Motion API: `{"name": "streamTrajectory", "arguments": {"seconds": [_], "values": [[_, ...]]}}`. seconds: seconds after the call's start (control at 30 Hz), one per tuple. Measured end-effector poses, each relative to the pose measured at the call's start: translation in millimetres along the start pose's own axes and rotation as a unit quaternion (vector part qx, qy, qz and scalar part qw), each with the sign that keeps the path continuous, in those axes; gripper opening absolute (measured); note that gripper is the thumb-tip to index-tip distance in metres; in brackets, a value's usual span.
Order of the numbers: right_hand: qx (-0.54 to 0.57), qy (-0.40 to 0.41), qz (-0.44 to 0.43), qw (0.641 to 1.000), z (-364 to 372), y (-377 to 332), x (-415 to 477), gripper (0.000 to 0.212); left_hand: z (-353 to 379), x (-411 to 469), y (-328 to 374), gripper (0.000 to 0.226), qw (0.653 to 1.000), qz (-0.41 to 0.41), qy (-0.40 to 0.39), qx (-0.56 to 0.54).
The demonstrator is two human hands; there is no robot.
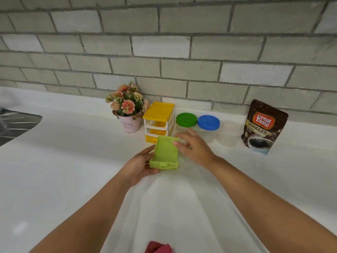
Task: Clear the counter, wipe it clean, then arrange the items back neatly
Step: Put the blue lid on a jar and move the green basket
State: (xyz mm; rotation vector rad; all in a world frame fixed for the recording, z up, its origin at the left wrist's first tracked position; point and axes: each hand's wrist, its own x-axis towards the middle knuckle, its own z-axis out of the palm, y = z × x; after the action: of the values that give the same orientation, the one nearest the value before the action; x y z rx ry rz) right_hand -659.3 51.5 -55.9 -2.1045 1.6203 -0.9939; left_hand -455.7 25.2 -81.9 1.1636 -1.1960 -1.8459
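My left hand [139, 166] grips a small green drawer [165, 154] from its left side and underneath, holding it just above the white counter [73, 161]. My right hand [191, 145] touches the drawer's far right corner with its fingers slightly bent. Just behind the drawer stands a yellow and white mini drawer unit [158, 121] against the wall ledge, with yellow drawers in it. A red cloth [158, 247] shows at the bottom edge of the view.
A pink pot of flowers [128, 114] stands left of the unit. To its right are a green-lidded jar [186, 119], a blue-lidded jar [208, 122], a clear container [228, 134] and a brown coffee pouch [264, 126]. A steel sink [14, 125] lies at far left.
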Motion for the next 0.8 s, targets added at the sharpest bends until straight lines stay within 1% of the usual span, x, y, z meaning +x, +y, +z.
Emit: {"name": "streamTrajectory", "arguments": {"seconds": [0.07, 0.13, 0.17, 0.3, 0.5, 0.57, 0.67, 0.73, 0.8], "values": [[0.023, -0.048, -0.004, 0.999, 9.1, -12.5, -9.2, 0.042, -8.6, -3.6, 4.7, 0.034, 1.000, 0.006, 0.003, -0.012], [0.007, -0.082, 0.005, 0.997, 18.9, -20.9, -12.4, 0.049, -17.1, -6.3, 10.2, 0.035, 1.000, 0.016, 0.004, -0.021], [-0.001, -0.085, 0.007, 0.996, 24.4, -23.7, -11.5, 0.048, -21.2, -7.0, 12.7, 0.034, 1.000, 0.021, 0.004, -0.023], [-0.029, -0.057, 0.019, 0.998, 44.4, -34.9, -2.7, 0.031, -31.8, -7.0, 20.8, 0.030, 0.999, 0.026, 0.002, -0.029], [-0.076, -0.029, 0.049, 0.995, 55.7, -51.5, 9.9, 0.028, -42.4, -1.9, 31.2, 0.027, 0.999, 0.032, 0.006, -0.014], [-0.088, -0.022, 0.057, 0.994, 55.7, -55.2, 13.0, 0.027, -44.9, 0.2, 37.1, 0.024, 0.999, 0.034, 0.033, 0.005], [-0.104, -0.011, 0.068, 0.992, 57.9, -58.5, 16.2, 0.026, -55.9, 9.9, 46.1, 0.037, 0.992, 0.058, 0.079, 0.084], [-0.115, -0.015, 0.079, 0.990, 59.2, -58.0, 16.9, 0.025, -61.7, 16.8, 51.3, 0.040, 0.980, 0.106, 0.103, 0.135], [-0.127, -0.020, 0.087, 0.988, 61.5, -56.6, 18.4, 0.025, -64.6, 22.5, 57.7, 0.039, 0.958, 0.177, 0.113, 0.196]]}}
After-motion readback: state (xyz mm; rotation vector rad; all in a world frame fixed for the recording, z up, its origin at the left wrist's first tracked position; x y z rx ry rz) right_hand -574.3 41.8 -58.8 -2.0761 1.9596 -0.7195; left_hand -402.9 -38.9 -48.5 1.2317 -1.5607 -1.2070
